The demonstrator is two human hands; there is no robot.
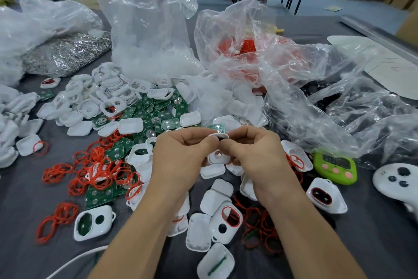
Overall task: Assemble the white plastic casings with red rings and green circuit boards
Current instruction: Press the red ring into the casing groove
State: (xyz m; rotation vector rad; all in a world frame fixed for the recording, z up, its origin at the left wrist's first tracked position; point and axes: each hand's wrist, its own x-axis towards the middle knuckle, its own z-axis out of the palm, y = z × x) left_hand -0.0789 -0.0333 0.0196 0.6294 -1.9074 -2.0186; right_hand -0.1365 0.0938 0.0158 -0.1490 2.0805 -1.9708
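Between the fingertips at the centre of the view sits a white casing (220, 136), lifted off the grey surface (22, 222); the left hand (181, 156) and right hand (255, 154) each pinch one side of it, so both grips are clenched on the part; a dark opening shows in it, but I cannot tell whether a ring or board is seated yet.

By my judgement the work is at an early stage; a ringed casing (325, 196) lies at 4 o'clock, another ringed one (228, 220) at 6 o'clock, and a casing with a board inside (92, 222) at 7 o'clock; far more remains loose: bare casings (101, 97) heaped at 10 o'clock, green boards (158, 109) at 11 o'clock, red rings (97, 172) scattered at 9 o'clock.

Clear plastic bags (149, 18) rise at 12 o'clock; a green timer (334, 165) sits at 3 o'clock, a white remote (395, 179) beyond it; rings tangled over boards and shells crowded under the hands would likely hinder picking the next part.
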